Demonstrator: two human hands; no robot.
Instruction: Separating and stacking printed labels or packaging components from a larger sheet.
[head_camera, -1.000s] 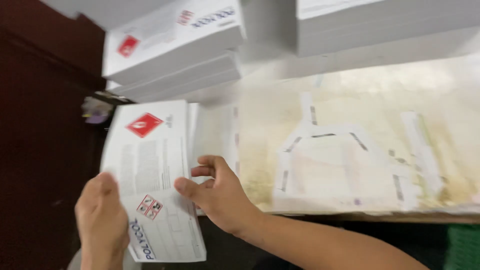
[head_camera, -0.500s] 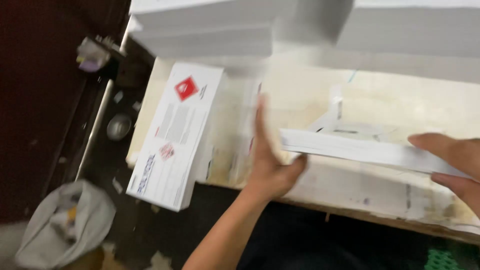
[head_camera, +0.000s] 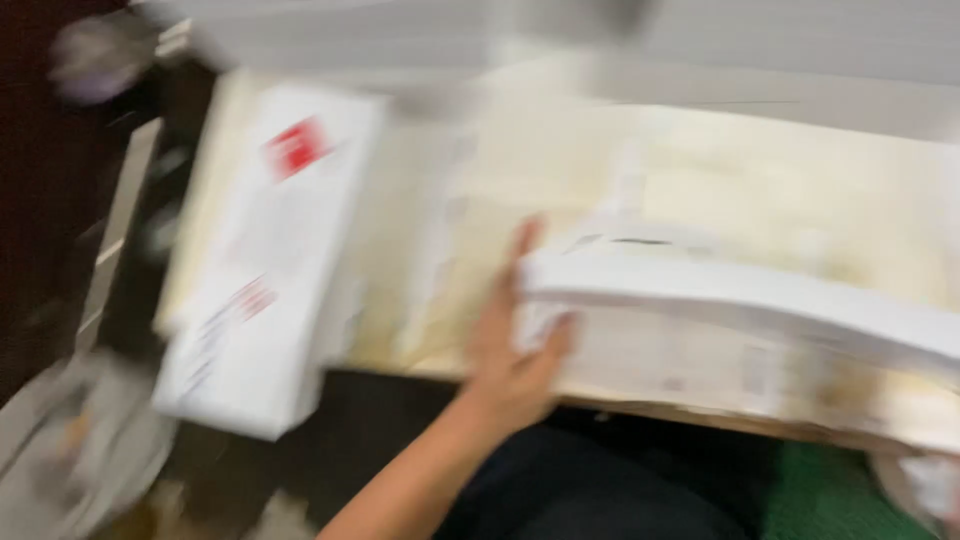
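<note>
One hand (head_camera: 510, 345) in view – one white paper stack (head_camera: 740, 300) in its grip; one white red-marked carton (head_camera: 265, 260); one pale worktable (head_camera: 760, 180).

a thick white stack of sheets (head_camera: 760, 305) is held flat and roughly level above the pale tabletop, its long side running from centre to the right edge of the view. its left end is gripped at the edge; the right end is blurred and cut off.
</note>
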